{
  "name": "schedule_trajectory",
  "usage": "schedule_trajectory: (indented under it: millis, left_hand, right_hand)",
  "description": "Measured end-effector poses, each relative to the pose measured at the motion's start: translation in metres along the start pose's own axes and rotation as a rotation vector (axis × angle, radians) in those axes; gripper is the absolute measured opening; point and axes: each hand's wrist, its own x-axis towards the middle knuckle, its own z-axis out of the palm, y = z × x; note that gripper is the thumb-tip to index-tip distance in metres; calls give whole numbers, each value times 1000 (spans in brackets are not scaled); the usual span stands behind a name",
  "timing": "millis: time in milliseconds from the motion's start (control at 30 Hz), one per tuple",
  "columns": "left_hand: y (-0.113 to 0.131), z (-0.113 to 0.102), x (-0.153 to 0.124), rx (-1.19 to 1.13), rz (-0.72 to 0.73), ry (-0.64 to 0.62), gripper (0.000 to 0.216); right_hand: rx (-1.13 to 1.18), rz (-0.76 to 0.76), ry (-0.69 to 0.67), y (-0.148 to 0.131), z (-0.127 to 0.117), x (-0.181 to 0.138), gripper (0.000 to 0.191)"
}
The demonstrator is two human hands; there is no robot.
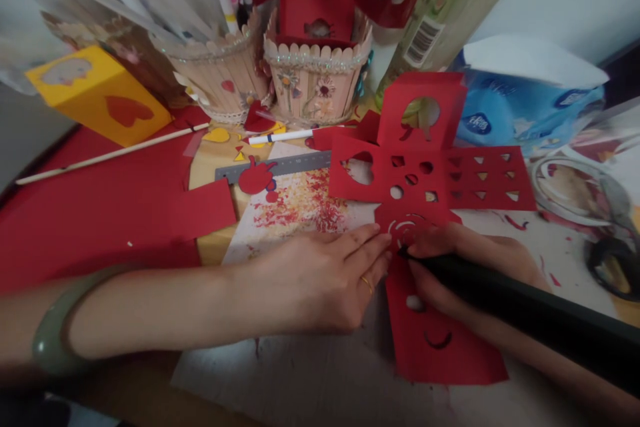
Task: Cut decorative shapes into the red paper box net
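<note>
A red paper box cutout (447,347), unfolded in a cross shape, lies on a white sheet. Holes are cut through its panels: hearts, triangles, small shapes and curved slits. My left hand (345,273) is stretched out flat, its fingertips touching the cutout's left edge beside the curved slits. In my right hand (480,260) is a long black pen-shaped tool (520,307), gripped between the fingers. Its tip meets the red paper just below the slits, close to my left fingertips. What kind of tip it has is too small to tell.
Behind stand two stick-covered pots (315,77), one full of pens. A yellow paper box (100,97), grey ruler (300,163), white marker (280,137) and wooden stick (115,153) lie left. Right are a blue tissue pack (525,107), clear tape (575,187) and black tape (613,267).
</note>
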Motion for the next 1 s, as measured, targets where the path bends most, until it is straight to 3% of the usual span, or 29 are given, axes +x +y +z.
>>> schedule_trajectory:
  millis: [167,467,733,1000]
  left_hand:
    - [0,0,-1,9,-5,-28,33]
    - [0,5,-4,-32,-28,55,32]
    - [1,4,-3,-52,-49,42,30]
    - [3,3,-1,-32,-61,39,37]
  right_hand:
    - [11,19,-24,-2,-2,-1,17]
    - [84,190,37,-10,1,-1,10]
    - [120,154,-4,-5,-5,2,11]
    - [178,309,36,-14,2,-2,6]
